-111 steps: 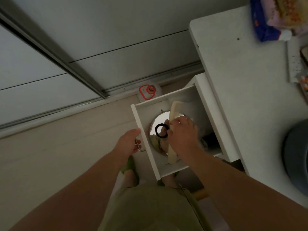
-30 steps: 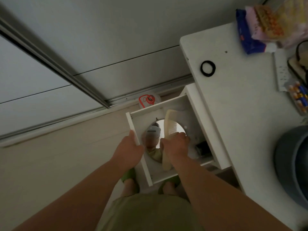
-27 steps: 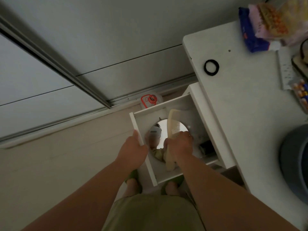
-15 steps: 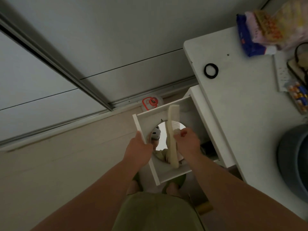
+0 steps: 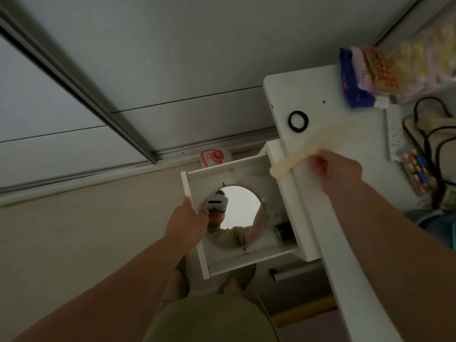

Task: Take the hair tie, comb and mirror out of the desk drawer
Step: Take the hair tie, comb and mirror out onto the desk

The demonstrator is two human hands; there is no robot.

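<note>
The white desk drawer (image 5: 249, 170) stands pulled open below the desk's left edge. A round mirror (image 5: 235, 218) lies flat inside it, fully uncovered. My left hand (image 5: 187, 222) grips the drawer's front panel. My right hand (image 5: 336, 169) is over the white desk (image 5: 345, 206) and holds a cream comb (image 5: 313, 146), which is motion-blurred and points toward the far side. The black hair tie (image 5: 298, 120) lies on the desk near its far left corner, just beyond the comb.
A small dark object (image 5: 283, 229) sits at the drawer's right side. Snack packets (image 5: 370, 80), a white power strip (image 5: 394, 129), black cables (image 5: 434, 134) and batteries (image 5: 417, 171) crowd the far right of the desk. A red-and-white item (image 5: 213, 156) stands on the floor behind the drawer.
The hair tie went from the drawer to the desk. My right hand then lifted the comb out of the drawer and carried it right, over the desk; the mirror is now uncovered.
</note>
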